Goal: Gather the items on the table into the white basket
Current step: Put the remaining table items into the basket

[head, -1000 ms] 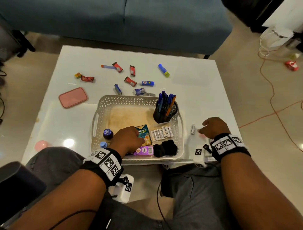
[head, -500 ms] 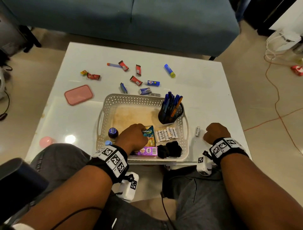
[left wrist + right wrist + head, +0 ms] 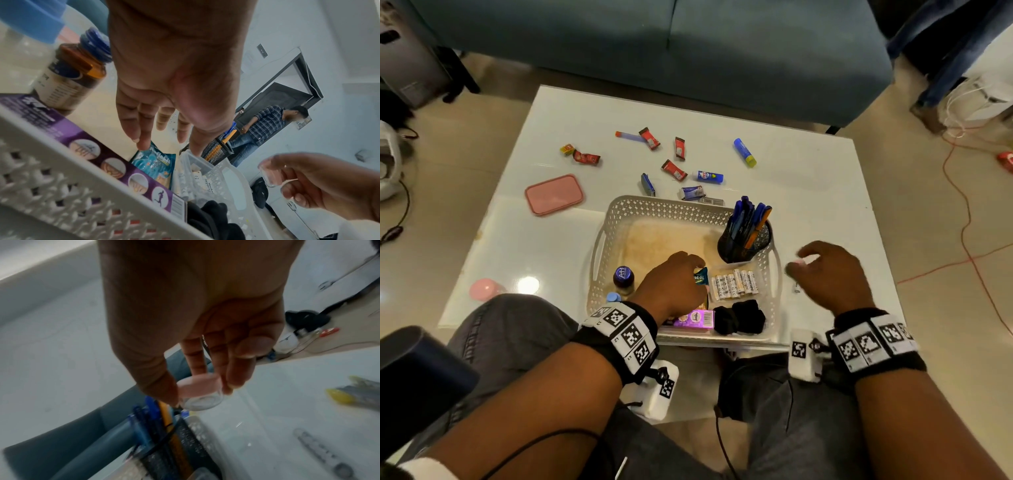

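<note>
The white basket (image 3: 674,202) stands at the table's near edge. It holds a black mesh pen cup (image 3: 744,240), a clear tray of batteries (image 3: 734,282), a purple box (image 3: 693,319), a black cloth (image 3: 739,318) and an amber bottle (image 3: 624,277). My left hand (image 3: 688,270) is down inside the basket with relaxed fingers, a fingertip touching the teal packet (image 3: 156,160). My right hand (image 3: 822,270) hovers just right of the basket and pinches a small clear jar with a pink lid (image 3: 197,392). One loose battery (image 3: 320,452) lies on the table under that hand.
Beyond the basket several red snack packets (image 3: 674,170), a blue glue stick (image 3: 744,152), a small tube (image 3: 709,176) and a pink lid (image 3: 554,194) lie on the white table (image 3: 808,192). A pink round object (image 3: 484,288) sits near left. A teal sofa (image 3: 688,51) stands behind.
My right hand has risen off the table with the small jar and moved left toward the basket. The left hand has stayed over the teal packet.
</note>
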`<state>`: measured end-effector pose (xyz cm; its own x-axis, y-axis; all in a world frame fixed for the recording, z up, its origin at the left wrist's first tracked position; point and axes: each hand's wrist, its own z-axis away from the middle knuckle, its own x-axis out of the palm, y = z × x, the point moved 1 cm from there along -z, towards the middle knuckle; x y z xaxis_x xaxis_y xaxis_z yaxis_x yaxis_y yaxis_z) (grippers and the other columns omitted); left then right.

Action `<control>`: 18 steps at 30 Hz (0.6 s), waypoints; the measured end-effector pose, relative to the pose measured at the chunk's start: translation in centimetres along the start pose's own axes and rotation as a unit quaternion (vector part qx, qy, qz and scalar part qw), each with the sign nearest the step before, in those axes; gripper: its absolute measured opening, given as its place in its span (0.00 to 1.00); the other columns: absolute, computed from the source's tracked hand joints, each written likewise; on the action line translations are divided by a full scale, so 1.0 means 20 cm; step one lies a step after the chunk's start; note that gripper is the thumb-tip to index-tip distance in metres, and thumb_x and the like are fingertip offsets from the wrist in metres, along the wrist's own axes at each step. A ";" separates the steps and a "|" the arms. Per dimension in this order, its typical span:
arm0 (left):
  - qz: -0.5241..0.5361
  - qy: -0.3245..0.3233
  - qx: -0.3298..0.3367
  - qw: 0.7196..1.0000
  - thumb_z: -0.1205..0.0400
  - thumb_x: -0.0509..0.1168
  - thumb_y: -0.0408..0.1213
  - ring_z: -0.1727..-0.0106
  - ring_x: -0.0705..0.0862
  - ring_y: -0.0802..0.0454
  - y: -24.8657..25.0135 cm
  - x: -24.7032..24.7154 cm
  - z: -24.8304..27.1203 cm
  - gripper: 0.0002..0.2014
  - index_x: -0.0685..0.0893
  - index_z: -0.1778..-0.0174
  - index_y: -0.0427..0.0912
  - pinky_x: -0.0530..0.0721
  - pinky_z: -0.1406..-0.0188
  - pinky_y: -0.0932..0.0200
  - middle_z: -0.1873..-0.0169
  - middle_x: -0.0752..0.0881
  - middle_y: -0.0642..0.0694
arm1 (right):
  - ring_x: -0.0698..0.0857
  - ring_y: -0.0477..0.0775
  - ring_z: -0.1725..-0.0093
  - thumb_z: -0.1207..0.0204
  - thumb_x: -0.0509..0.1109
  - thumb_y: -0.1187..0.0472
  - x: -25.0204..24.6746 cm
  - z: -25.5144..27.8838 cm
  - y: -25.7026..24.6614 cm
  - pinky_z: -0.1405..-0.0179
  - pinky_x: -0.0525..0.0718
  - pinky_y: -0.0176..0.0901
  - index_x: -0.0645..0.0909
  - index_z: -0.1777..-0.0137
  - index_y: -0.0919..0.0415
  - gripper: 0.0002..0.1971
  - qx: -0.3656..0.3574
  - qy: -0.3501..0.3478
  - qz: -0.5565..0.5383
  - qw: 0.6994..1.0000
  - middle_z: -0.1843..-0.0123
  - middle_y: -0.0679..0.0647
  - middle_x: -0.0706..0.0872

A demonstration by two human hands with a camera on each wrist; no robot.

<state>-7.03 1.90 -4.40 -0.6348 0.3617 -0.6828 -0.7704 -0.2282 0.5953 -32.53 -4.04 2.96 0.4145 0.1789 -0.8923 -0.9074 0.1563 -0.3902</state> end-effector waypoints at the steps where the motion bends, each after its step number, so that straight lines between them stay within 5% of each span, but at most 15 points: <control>1: 0.005 -0.002 0.008 1.000 0.17 0.67 0.46 0.23 0.74 0.49 0.01 0.00 0.00 0.29 0.71 0.18 0.52 0.74 0.27 0.53 0.20 0.71 0.50 | 0.88 0.53 0.47 0.38 0.73 0.38 0.03 0.04 -0.05 0.48 0.81 0.43 0.85 0.43 0.45 0.23 -0.024 -0.046 0.002 0.999 0.51 0.47 0.90; 6: -0.015 -0.029 0.023 0.999 0.18 0.67 0.40 0.20 0.72 0.45 0.03 0.01 0.00 0.35 0.63 0.13 0.53 0.73 0.23 0.51 0.16 0.69 0.49 | 0.85 0.52 0.41 0.33 0.77 0.44 0.23 0.11 -0.18 0.44 0.82 0.43 0.71 0.23 0.41 0.36 -0.105 -0.221 0.092 0.965 0.35 0.47 0.86; 11: -0.022 -0.056 -0.006 0.998 0.21 0.67 0.35 0.22 0.74 0.42 0.01 -0.01 0.00 0.40 0.59 0.12 0.53 0.77 0.25 0.49 0.17 0.71 0.47 | 0.82 0.56 0.33 0.31 0.74 0.39 0.31 0.05 -0.21 0.39 0.80 0.46 0.59 0.16 0.43 0.45 -0.114 -0.235 0.132 0.956 0.28 0.52 0.82; 18: -0.033 -0.065 -0.024 0.997 0.24 0.68 0.37 0.21 0.73 0.41 -0.01 0.01 -0.02 0.42 0.60 0.12 0.53 0.76 0.24 0.47 0.19 0.73 0.45 | 0.84 0.55 0.37 0.30 0.73 0.39 0.33 0.03 -0.23 0.44 0.81 0.45 0.71 0.23 0.44 0.35 -0.113 -0.203 0.130 0.964 0.33 0.51 0.85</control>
<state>-6.92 1.61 -4.85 -0.5713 0.4908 -0.6578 -0.8147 -0.2423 0.5268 -25.57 -3.03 -0.98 0.1216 0.5567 -0.8217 -0.9574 -0.1526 -0.2450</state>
